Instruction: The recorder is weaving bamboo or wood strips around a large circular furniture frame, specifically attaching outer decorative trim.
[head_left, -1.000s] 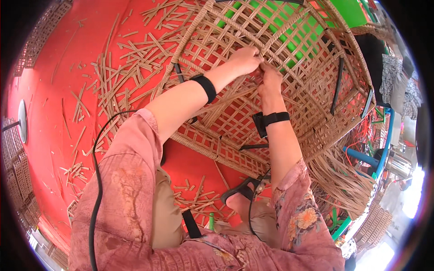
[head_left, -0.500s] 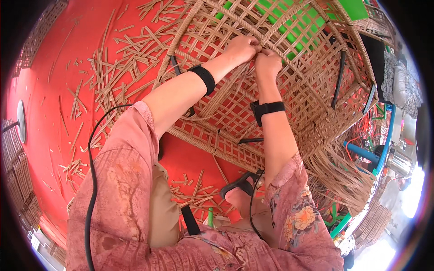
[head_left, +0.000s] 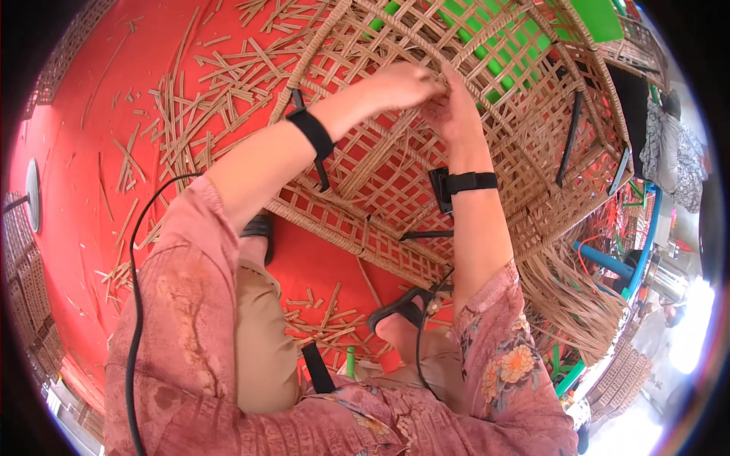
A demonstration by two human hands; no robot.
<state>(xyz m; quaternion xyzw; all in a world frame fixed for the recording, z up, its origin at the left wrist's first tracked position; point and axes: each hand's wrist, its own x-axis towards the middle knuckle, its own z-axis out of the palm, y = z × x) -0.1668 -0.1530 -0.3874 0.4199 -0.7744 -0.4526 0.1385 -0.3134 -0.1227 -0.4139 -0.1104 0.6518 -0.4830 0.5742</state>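
A large open-weave basket-like piece (head_left: 525,156) of brown natural strands, with thick wrapped ribs and dark flat metal bars, lies tilted in front of me. Above its middle, near a wrapped rib, my two hands meet. My left hand (head_left: 403,86) reaches in from the left, its fingers curled against the right one. My right hand (head_left: 458,106) is bent towards it, the index finger pointing up along the rib and the other fingers folded in. Whatever lies between the fingertips is hidden. A bundle of strands (head_left: 372,171) runs across the weave below my left hand.
Cut strand pieces (head_left: 194,144) litter the red floor covering (head_left: 84,190). Long loose strands (head_left: 570,296) hang at the right, near a blue pipe (head_left: 608,260). Green plastic (head_left: 494,53) shows behind the weave. My foot in a black sandal (head_left: 399,310) is near the basket's lower edge.
My hands have turned and drawn closer together, the left now higher over the right fingers. My left forearm has shifted left, and my right wrist has moved slightly right.
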